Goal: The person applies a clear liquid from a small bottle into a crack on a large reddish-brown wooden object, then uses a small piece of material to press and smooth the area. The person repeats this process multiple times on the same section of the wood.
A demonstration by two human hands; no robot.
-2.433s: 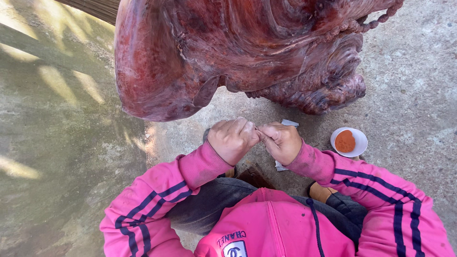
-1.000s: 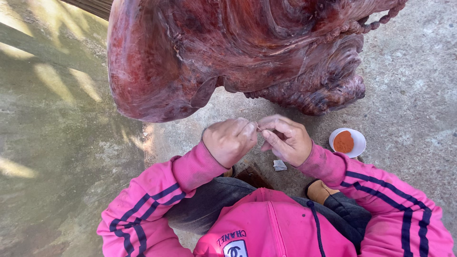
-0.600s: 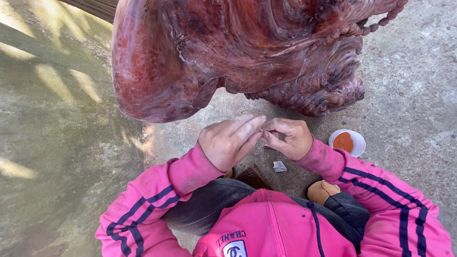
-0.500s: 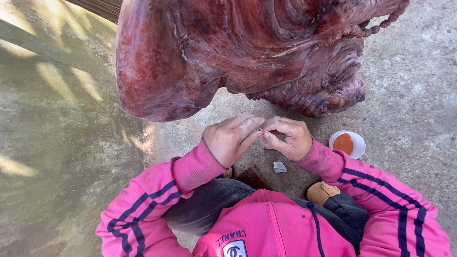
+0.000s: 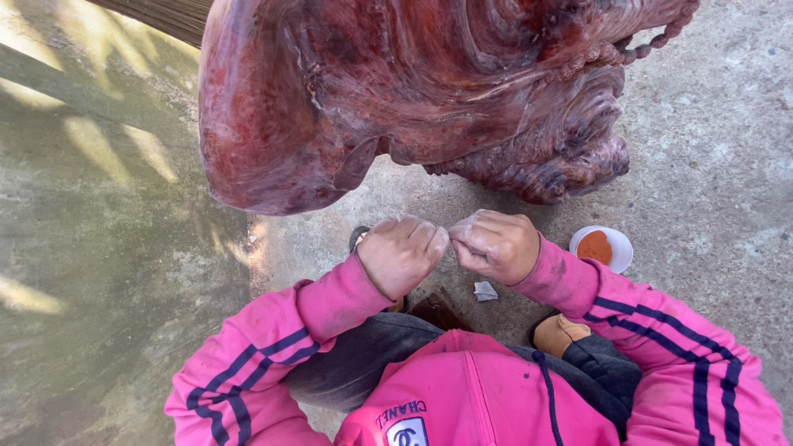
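Note:
My left hand [image 5: 402, 253] and my right hand [image 5: 496, 244] are curled into loose fists, and their fingertips meet in front of me. Whatever may be pinched between the fingertips is too small to see. Both arms wear pink sleeves with dark stripes. Just above the hands rises a large, glossy red-brown carved wooden sculpture [image 5: 396, 91] standing on the concrete ground. Neither hand touches it.
A small white dish of orange-red powder [image 5: 600, 247] sits on the concrete right of my right hand. A small pale scrap [image 5: 485, 290] lies on the ground under the hands. My knees and a tan shoe [image 5: 558, 333] are below. Wet-looking concrete [image 5: 99, 248] spreads left.
The pale scrap that was at my right hand's fingers now lies on the ground. My left hand's fingers, stretched out half a second ago, have curled in against the right hand.

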